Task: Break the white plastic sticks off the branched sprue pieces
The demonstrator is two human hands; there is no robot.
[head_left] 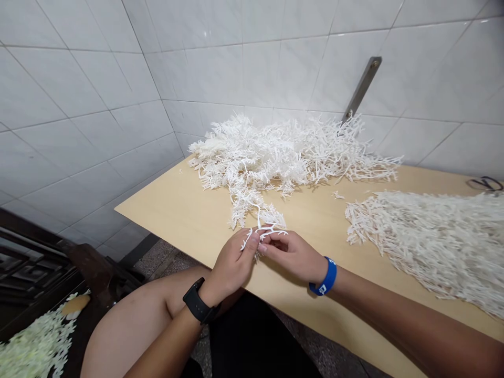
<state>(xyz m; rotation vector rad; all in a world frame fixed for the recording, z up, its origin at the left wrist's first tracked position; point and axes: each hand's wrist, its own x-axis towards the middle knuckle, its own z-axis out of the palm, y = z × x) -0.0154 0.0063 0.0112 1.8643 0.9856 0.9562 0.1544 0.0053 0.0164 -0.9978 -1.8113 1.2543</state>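
My left hand is closed, thumb and fingers pinching a white branching plastic sprig near the table's front edge. Close against it, my right hand has its thumb and fingertips pinched at the base of the same sprig. The fine twigs of the sprig stick up and out over the fingers. Just beyond the hands, a loose tuft of white sprigs trails from a big tangled heap of white sprigs along the wall.
A flat pile of off-white sprigs covers the right part of the wooden tabletop. A dark cord loop lies behind it. A metal bracket is on the tiled wall. Pale green plastic pieces lie at lower left by dark furniture.
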